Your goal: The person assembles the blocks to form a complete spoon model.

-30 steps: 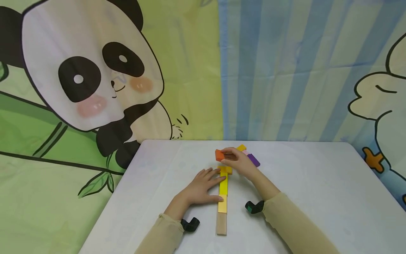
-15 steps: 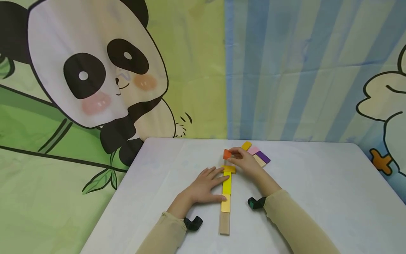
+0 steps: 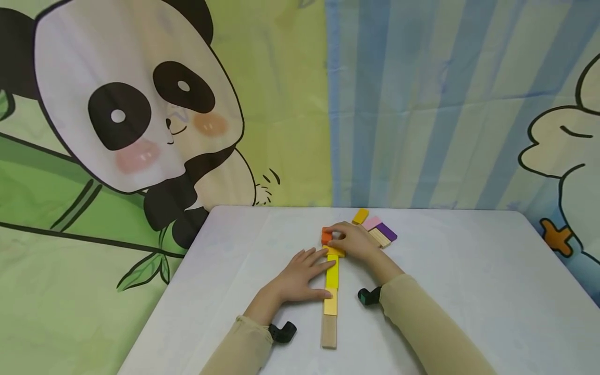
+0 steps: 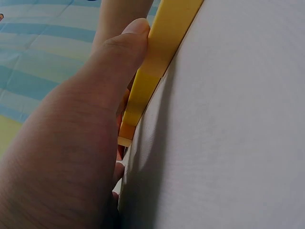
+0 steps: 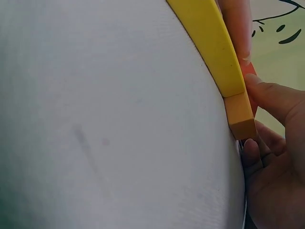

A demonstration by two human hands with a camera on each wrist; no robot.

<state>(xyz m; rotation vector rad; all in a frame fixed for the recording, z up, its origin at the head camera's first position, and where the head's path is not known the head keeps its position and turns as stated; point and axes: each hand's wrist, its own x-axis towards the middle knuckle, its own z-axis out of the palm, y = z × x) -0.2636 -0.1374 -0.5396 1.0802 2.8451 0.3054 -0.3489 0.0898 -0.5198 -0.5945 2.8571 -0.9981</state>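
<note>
A line of wooden blocks runs away from me in the head view: a plain wood block [image 3: 329, 332], a pale yellow block [image 3: 330, 305], a bright yellow block [image 3: 332, 276] and a crosswise yellow-orange block [image 3: 336, 251]. My left hand [image 3: 300, 278] lies spread beside the line, its thumb and fingers touching the blocks. At the far end my right hand [image 3: 357, 241] pinches a red-orange block [image 3: 325, 236] against or just above the crosswise block. In the right wrist view, the right thumb [image 5: 274, 95] presses the red-orange block, which is partly hidden behind the crosswise block [image 5: 240, 117].
Beyond the right hand lie loose blocks: a yellow-orange one [image 3: 360, 216], a pink one [image 3: 372, 223], a purple one [image 3: 386, 231] and plain wood ones [image 3: 379, 237]. The white table [image 3: 469, 281] ends at a printed curtain [image 3: 398, 104].
My right hand has brought the red-orange block down and nearer, to the far end of the line. The left hand has stayed in place on the blocks.
</note>
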